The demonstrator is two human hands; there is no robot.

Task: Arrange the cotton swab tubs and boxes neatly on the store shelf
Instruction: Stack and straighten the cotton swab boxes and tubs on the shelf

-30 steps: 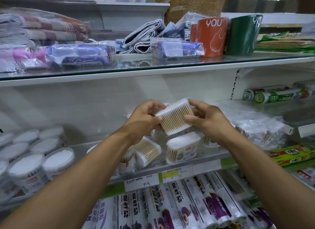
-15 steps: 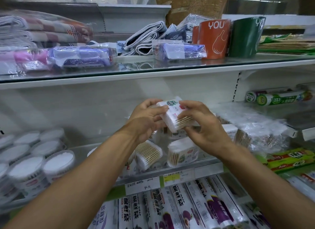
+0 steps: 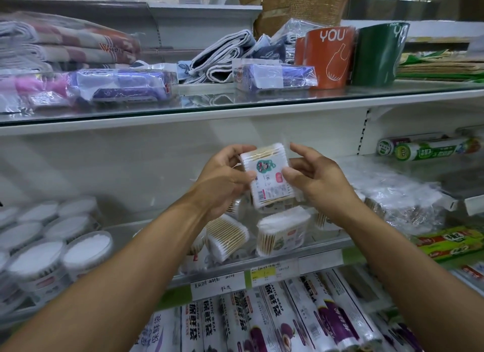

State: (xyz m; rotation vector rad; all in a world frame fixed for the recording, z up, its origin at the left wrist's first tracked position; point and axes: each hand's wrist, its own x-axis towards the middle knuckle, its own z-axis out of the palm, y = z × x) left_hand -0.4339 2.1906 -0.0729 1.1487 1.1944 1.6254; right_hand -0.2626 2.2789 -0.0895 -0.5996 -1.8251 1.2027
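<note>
I am holding a small clear plastic box of wooden-stemmed cotton swabs up in front of the middle shelf, above the jumbled boxes lying there. My left hand is gripping its left edge with curled fingers, and my right hand is pinching the right edge, thumb on the labelled face. I am judging it light and fairly stiff, though the thin glossy walls could flex or slip, so I am favouring the short edges over the broad faces. The round white-topped tubs are standing in rows at the left.
</note>
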